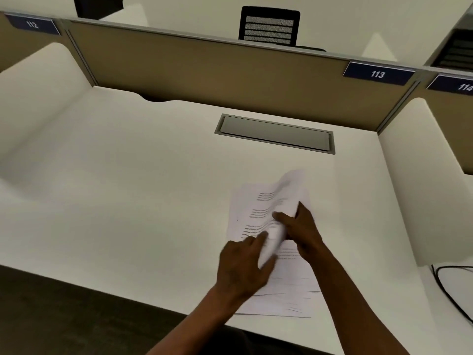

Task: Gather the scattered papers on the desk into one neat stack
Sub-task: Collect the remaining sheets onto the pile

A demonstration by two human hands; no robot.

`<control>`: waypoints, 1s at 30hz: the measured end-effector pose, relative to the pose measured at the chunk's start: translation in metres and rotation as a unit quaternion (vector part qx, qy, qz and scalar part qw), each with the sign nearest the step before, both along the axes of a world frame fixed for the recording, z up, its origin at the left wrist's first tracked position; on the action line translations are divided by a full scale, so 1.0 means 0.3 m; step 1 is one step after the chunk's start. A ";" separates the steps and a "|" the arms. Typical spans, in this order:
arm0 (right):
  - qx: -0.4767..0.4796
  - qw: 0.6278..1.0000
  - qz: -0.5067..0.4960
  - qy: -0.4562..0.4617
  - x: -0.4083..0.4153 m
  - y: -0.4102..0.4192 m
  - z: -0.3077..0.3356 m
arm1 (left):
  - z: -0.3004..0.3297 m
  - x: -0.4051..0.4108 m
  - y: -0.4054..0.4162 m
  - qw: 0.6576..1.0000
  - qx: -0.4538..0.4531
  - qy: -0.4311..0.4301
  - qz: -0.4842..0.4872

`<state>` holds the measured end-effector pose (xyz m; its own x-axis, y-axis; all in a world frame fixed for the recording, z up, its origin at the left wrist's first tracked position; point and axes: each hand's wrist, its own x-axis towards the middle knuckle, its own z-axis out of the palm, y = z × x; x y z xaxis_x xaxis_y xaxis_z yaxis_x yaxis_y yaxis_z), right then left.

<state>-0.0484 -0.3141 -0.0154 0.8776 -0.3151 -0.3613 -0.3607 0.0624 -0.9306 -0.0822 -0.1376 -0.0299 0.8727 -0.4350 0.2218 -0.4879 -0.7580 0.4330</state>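
Observation:
A pile of printed white papers lies on the white desk, right of centre and near the front edge. One sheet is lifted and curled above the pile, blurred by motion. My right hand pinches that curled sheet from the right side. My left hand grips the lower end of the same sheet, with its palm over the pile's lower left part. The lower sheets stick out unevenly at the bottom.
A grey cable hatch is set into the desk behind the papers. Tan partition walls with number plates 112, 113 and 114 enclose the desk. A black cable lies at the right. A black chair stands beyond the partition.

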 end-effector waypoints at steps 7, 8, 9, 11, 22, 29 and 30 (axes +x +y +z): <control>-0.193 0.977 -0.010 0.086 -0.045 -0.200 -0.127 | -0.071 0.013 -0.013 0.974 -0.069 0.199 0.082; -0.225 0.970 -0.009 0.089 -0.047 -0.214 -0.142 | -0.096 0.028 -0.004 0.966 -0.063 0.222 0.113; -0.258 0.962 -0.006 0.091 -0.048 -0.224 -0.155 | -0.120 0.041 0.005 0.957 -0.051 0.250 0.139; -0.324 0.941 0.007 0.098 -0.049 -0.236 -0.181 | -0.161 0.062 0.012 0.942 -0.015 0.289 0.170; -0.458 0.875 0.082 0.135 -0.092 -0.224 -0.268 | -0.181 0.099 -0.051 0.884 -0.177 0.325 0.286; -0.421 0.896 0.085 0.116 -0.127 -0.193 -0.251 | -0.157 0.187 -0.034 0.754 -0.332 0.456 0.336; -0.419 0.897 0.086 0.113 -0.129 -0.191 -0.249 | -0.160 0.200 -0.031 0.751 -0.331 0.466 0.331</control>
